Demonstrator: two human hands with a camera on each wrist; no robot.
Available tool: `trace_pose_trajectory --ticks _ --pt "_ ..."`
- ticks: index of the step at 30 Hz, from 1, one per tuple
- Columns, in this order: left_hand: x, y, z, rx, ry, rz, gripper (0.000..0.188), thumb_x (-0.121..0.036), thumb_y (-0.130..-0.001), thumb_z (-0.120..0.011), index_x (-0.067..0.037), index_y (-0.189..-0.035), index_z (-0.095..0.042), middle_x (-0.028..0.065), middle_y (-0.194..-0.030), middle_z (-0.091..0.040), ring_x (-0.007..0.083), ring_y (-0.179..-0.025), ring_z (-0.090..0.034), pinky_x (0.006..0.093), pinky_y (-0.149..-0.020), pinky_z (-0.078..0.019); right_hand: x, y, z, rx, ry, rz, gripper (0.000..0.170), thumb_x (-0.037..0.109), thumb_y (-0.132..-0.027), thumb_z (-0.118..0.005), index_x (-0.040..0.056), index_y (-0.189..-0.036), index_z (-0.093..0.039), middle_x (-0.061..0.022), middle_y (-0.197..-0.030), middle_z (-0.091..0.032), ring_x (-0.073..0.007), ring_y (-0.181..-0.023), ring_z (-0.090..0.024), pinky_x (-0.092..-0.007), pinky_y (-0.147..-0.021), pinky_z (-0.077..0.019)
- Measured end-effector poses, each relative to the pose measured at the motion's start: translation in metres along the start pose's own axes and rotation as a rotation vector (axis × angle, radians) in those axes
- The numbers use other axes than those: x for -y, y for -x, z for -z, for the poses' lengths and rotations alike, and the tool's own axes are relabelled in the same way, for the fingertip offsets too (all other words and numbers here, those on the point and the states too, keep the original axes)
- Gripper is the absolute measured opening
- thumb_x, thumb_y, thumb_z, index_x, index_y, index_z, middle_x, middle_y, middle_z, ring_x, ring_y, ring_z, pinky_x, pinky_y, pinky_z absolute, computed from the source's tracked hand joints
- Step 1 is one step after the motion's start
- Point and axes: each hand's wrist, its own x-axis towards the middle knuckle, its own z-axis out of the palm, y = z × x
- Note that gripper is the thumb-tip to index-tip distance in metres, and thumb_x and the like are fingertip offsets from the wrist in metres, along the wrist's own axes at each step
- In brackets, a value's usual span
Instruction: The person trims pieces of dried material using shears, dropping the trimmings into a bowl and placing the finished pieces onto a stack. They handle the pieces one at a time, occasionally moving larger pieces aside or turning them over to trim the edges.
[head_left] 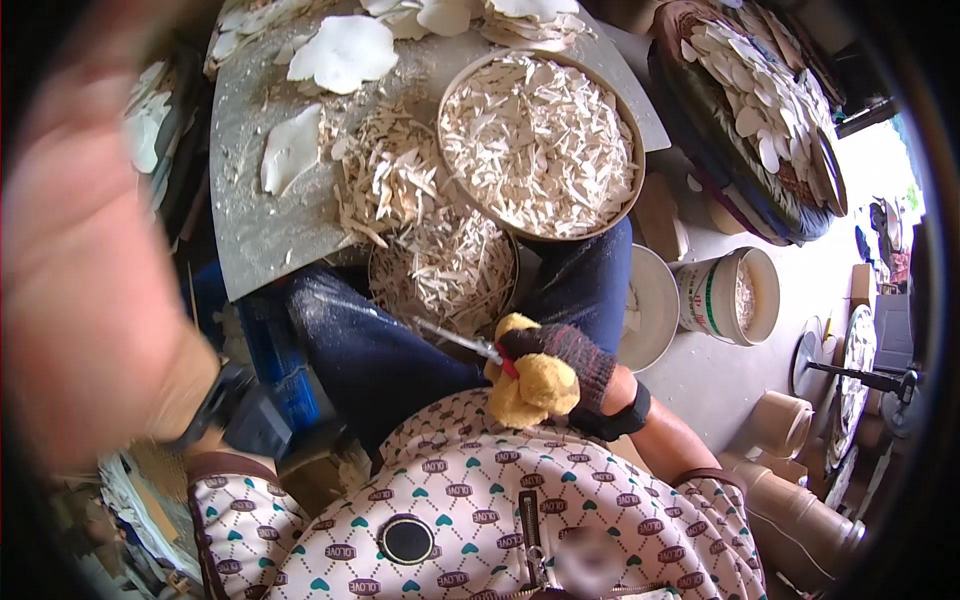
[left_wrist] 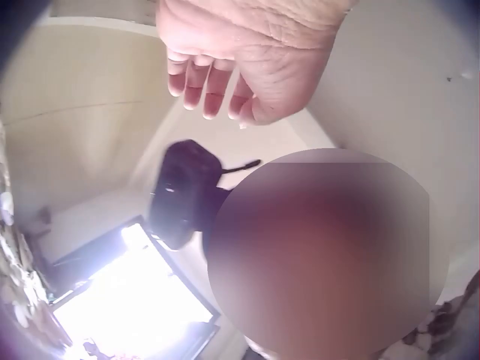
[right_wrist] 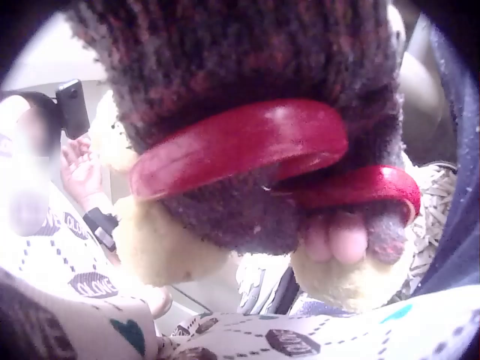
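Observation:
My bare left hand [head_left: 95, 290] is raised close to the head camera, large and blurred. In the left wrist view the same hand [left_wrist: 251, 52] holds nothing, its fingers loosely bent. My right hand [head_left: 570, 358], in a dark knitted glove with some fingertips bare, holds a pair of scissors [head_left: 458, 338] over my lap. Their blades point towards the bowl of strips. In the right wrist view, gloved fingers pass through the red handles [right_wrist: 247, 146]. Yellow fuzzy padding [head_left: 540, 392] wraps around the grip.
A round tray [head_left: 640, 190] heaped with pale cut strips rests at the grey board's [head_left: 250, 220] edge. Below it, a second bowl of strips [head_left: 450, 275] sits between my knees. Flat white pieces [head_left: 345, 55] lie on the board. Buckets [head_left: 715, 300] stand at right.

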Motion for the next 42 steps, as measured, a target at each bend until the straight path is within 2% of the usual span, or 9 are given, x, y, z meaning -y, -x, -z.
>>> trace_pose_trajectory --ticks 1,2,3,4,9,14,23,28,42 --pt "-0.01 0.004 0.005 0.007 -0.004 -0.107 0.029 -0.018 -0.091 -0.04 0.002 -0.105 -0.055 0.0167 -0.106 -0.059 0.0206 -0.099 -0.054 0.0332 -0.096 -0.0376 -0.001 0.002 -0.001 -0.014 0.023 -0.006 0.022 0.018 -0.077 -0.058 0.0055 -0.095 -0.059 -0.0118 -0.084 -0.061 -0.026 -0.08 -0.061 -0.0315 -0.068 -0.0481" --pt "-0.017 0.008 0.007 0.045 -0.005 -0.187 0.029 -0.018 -0.091 -0.04 0.002 -0.105 -0.055 0.0167 -0.106 -0.059 0.0207 -0.099 -0.054 0.0332 -0.096 -0.0376 -0.004 0.005 -0.005 -0.061 -0.469 -0.112 0.02 0.016 -0.079 -0.057 0.004 -0.094 -0.059 -0.0087 -0.084 -0.062 -0.0194 -0.078 -0.061 -0.0288 -0.068 -0.0477" --pt "-0.023 0.014 0.008 0.093 -0.009 -0.234 0.029 -0.018 -0.091 -0.04 0.002 -0.105 -0.056 0.0168 -0.106 -0.059 0.0208 -0.099 -0.054 0.0333 -0.096 -0.0376 0.0 0.006 0.003 -0.025 -0.293 -0.14 0.016 0.013 -0.082 -0.055 0.0027 -0.093 -0.059 -0.0063 -0.084 -0.062 -0.0141 -0.079 -0.059 -0.0264 -0.07 -0.0472" --pt "-0.029 0.021 0.009 0.144 -0.007 -0.276 0.029 -0.018 -0.091 -0.04 0.003 -0.105 -0.056 0.0168 -0.106 -0.059 0.0209 -0.099 -0.054 0.0333 -0.096 -0.0377 -0.003 0.006 -0.001 -0.061 -0.738 -0.327 0.014 0.012 -0.082 -0.055 0.0033 -0.093 -0.059 -0.0068 -0.085 -0.062 -0.0142 -0.08 -0.06 -0.0263 -0.071 -0.0472" --pt "-0.029 0.063 0.008 0.419 -0.002 -0.246 0.029 -0.018 -0.09 -0.04 0.003 -0.104 -0.056 0.017 -0.105 -0.059 0.0214 -0.099 -0.054 0.0336 -0.095 -0.0379 -0.002 0.022 0.003 -0.074 -0.451 -0.296 0.015 0.016 -0.085 -0.051 0.0046 -0.093 -0.059 -0.0037 -0.084 -0.06 -0.0118 -0.079 -0.055 -0.0249 -0.072 -0.0446" --pt "-0.009 0.102 0.006 0.682 0.008 -0.064 0.029 -0.018 -0.09 -0.041 0.003 -0.103 -0.056 0.0172 -0.105 -0.059 0.0219 -0.099 -0.055 0.0339 -0.095 -0.0382 -0.021 0.028 -0.008 -0.115 -0.306 -0.168 0.02 0.019 -0.079 -0.057 0.008 -0.096 -0.057 -0.0153 -0.082 -0.059 -0.0309 -0.079 -0.059 -0.0342 -0.068 -0.0457" --pt "0.056 0.187 -0.009 1.127 -0.115 0.408 0.028 -0.017 -0.089 -0.041 0.004 -0.101 -0.056 0.0176 -0.104 -0.059 0.0228 -0.098 -0.055 0.0343 -0.094 -0.0386 -0.034 0.024 -0.018 -0.03 0.095 -0.106 0.017 0.015 -0.077 -0.056 0.0097 -0.093 -0.058 -0.0116 -0.08 -0.058 -0.0273 -0.075 -0.06 -0.0328 -0.064 -0.0468" --pt "0.104 0.273 -0.021 1.335 -0.238 0.595 0.028 -0.017 -0.089 -0.041 0.004 -0.1 -0.056 0.0178 -0.104 -0.059 0.0233 -0.098 -0.055 0.0346 -0.094 -0.0388 -0.031 0.023 -0.014 -0.104 -0.069 -0.095 0.031 0.022 -0.065 -0.067 0.0128 -0.094 -0.059 -0.011 -0.086 -0.058 -0.0298 -0.082 -0.06 -0.0352 -0.068 -0.0478" --pt "0.159 0.377 -0.041 1.556 -0.454 0.671 0.028 -0.017 -0.088 -0.042 0.005 -0.097 -0.056 0.0183 -0.102 -0.058 0.0248 -0.097 -0.055 0.0353 -0.093 -0.0395 -0.028 0.024 -0.014 -0.133 0.013 -0.016 0.035 0.023 -0.063 -0.071 0.0152 -0.096 -0.061 -0.009 -0.089 -0.063 -0.0286 -0.083 -0.061 -0.0359 -0.07 -0.0493"
